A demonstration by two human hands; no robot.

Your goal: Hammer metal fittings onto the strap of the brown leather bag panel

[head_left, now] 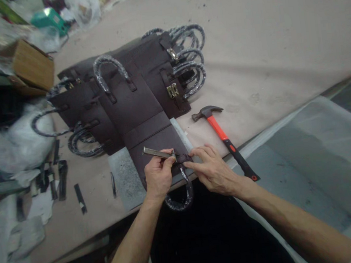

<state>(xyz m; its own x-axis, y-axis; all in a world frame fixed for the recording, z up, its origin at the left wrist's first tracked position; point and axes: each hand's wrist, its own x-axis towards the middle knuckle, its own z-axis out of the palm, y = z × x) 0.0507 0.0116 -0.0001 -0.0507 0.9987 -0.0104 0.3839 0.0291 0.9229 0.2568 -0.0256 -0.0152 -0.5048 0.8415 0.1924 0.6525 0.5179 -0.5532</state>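
Observation:
A dark brown leather bag panel [149, 122] lies flat on a grey pad [122, 177] at the table's near edge. Its plastic-wrapped handle [183, 198] hangs over the edge. My left hand [158, 175] grips a slim metal punch tool [157, 152] whose tip rests at the handle's strap tab. My right hand [211, 167] presses its fingertips on that strap tab [183, 159], just right of the tool.
A hammer with an orange and black grip [223, 136] lies right of the panel. More brown bag panels with wrapped handles and brass clasps [172, 90] are stacked behind. Leather scraps [62, 178], a cardboard box [30, 65] and plastic bags clutter the left.

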